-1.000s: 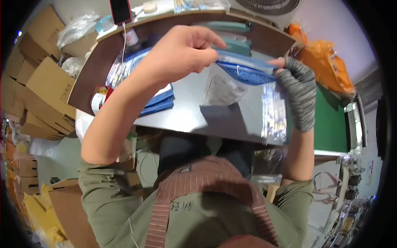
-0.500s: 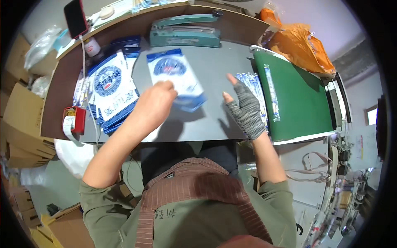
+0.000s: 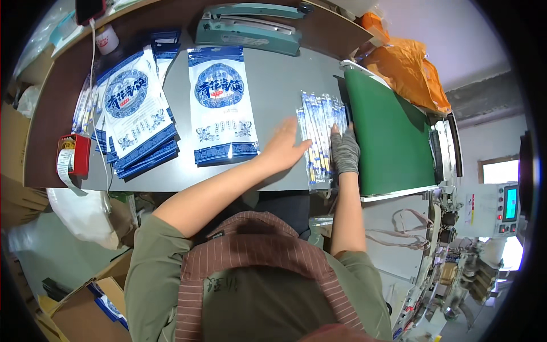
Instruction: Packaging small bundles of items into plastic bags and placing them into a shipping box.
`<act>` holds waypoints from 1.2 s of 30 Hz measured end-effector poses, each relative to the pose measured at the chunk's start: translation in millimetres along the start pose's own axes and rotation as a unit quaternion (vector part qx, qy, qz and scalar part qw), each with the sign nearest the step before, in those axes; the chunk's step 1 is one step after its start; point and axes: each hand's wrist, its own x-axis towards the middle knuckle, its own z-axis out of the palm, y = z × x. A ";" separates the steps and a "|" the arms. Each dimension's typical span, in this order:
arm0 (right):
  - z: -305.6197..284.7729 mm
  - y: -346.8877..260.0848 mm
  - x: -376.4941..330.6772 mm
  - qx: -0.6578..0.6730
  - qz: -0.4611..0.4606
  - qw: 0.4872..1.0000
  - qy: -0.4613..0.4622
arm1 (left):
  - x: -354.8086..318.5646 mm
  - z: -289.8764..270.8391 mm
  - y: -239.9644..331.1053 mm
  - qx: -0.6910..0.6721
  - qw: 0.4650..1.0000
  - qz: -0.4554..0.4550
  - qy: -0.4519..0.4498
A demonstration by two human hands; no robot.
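A pile of long, slim clear-wrapped packets with blue and white print (image 3: 320, 137) lies on the grey table, left of the green belt. My bare left hand (image 3: 283, 145) is at the pile's left side, slightly blurred, its thumb apart from the fingers and nothing held. On the pile's right side rests my right hand (image 3: 345, 151) in a grey fingerless glove, thumb and fingers apart along the edge; some fingertips are hidden. A flat white and blue printed bag (image 3: 222, 122) lies face up left of my left hand. Farther left is a stack of similar bags (image 3: 134, 108).
A teal hand-lever bag sealer (image 3: 248, 34) stands at the back. The green conveyor belt (image 3: 384, 137) borders the right side, with an orange plastic bag (image 3: 407, 74) behind it. A red tape dispenser (image 3: 73, 157) and a white cable (image 3: 98, 114) are at the left.
My left hand has let go of the printed bag, now flat on the table, and moved right to the packets. My right hand has come down at their right side. The view has shifted.
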 end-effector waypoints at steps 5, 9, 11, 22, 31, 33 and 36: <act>33.4 2.8 5.9 -0.137 -0.072 0.986 0.053 | 30.9 19.0 10.4 -0.228 0.973 -0.035 0.007; 18.7 52.2 39.7 0.092 0.159 0.982 -0.050 | 46.7 28.9 7.1 -0.265 0.954 -0.097 0.098; 19.5 28.5 29.3 0.046 0.055 0.996 0.054 | 42.2 3.0 12.4 -0.344 0.915 -0.202 0.063; -6.1 -8.2 22.4 0.135 0.129 0.982 -0.040 | 44.0 -16.7 50.9 -0.477 0.841 -0.253 0.035; 19.3 -66.8 -13.4 0.475 0.013 0.867 -0.149 | 58.4 -1.6 37.1 -0.572 0.777 -0.254 0.064; 22.1 -60.3 -5.6 0.605 0.086 0.765 -0.204 | 58.3 7.1 43.4 -0.477 0.838 -0.242 0.106; -30.0 -93.6 -2.2 0.563 -0.042 0.793 -0.230 | 52.3 -16.0 67.6 -0.192 0.961 -0.018 0.200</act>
